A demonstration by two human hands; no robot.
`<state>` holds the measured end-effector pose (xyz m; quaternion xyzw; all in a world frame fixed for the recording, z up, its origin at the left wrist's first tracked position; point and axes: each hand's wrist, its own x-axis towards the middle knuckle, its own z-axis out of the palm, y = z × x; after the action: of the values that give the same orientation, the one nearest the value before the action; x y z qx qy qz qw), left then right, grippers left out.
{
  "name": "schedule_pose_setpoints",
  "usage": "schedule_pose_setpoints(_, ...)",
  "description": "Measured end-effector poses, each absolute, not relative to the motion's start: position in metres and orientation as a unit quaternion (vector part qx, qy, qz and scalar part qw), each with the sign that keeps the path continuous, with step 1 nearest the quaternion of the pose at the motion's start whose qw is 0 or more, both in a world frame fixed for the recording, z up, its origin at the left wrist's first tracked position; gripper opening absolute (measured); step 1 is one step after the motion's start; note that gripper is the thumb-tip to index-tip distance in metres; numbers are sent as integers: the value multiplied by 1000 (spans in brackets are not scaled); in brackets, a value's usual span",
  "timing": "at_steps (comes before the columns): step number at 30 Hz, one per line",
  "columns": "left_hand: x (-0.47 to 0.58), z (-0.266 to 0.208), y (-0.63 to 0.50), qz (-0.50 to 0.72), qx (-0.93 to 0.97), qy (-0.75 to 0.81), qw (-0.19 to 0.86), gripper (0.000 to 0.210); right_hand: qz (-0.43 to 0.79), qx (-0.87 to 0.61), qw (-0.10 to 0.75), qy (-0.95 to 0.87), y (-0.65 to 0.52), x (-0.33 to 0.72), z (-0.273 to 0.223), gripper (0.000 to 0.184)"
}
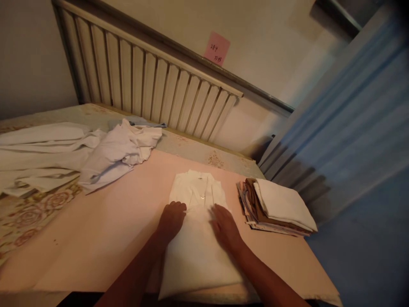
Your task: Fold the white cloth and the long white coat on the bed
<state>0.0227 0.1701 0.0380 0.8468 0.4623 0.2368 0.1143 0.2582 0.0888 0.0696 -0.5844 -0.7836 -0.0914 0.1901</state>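
A white collared shirt (198, 251), folded lengthwise into a narrow shape, lies on the pink sheet in front of me. Its collar end points away from me, and buttons show near the top. At the shirt's left edge, my left hand (173, 219) is closed, its fingers curled onto the fabric. My right hand (225, 226) rests over the right side of the shirt. Its fingers are stretched out and slightly blurred, with nothing held in them.
A stack of folded clothes (281, 207), white on top with brown below, sits to the right. Crumpled white garments (121, 149) lie at the left on a floral cover (41, 213). Beyond the pink sheet (105, 238) stands a slatted radiator (153, 81); blue curtains (345, 128) hang at right.
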Motion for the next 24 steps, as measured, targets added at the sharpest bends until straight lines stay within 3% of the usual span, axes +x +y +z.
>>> schedule_pose_setpoints(6,23,40,170,244,842,470,99,12,-10,-452,134,-882,57,209,72,50)
schedule_pose_setpoints(14,22,46,171,253,827,493,94,12,8,-501,113,-858,65,202,59,55)
schedule_pose_setpoints(19,26,53,155,347,772,531,34,18,3,-508,114,-854,65,200,58,54)
schedule_pose_setpoints(24,47,38,117,384,804,436,127,29,4,-510,119,-852,65,198,58,58)
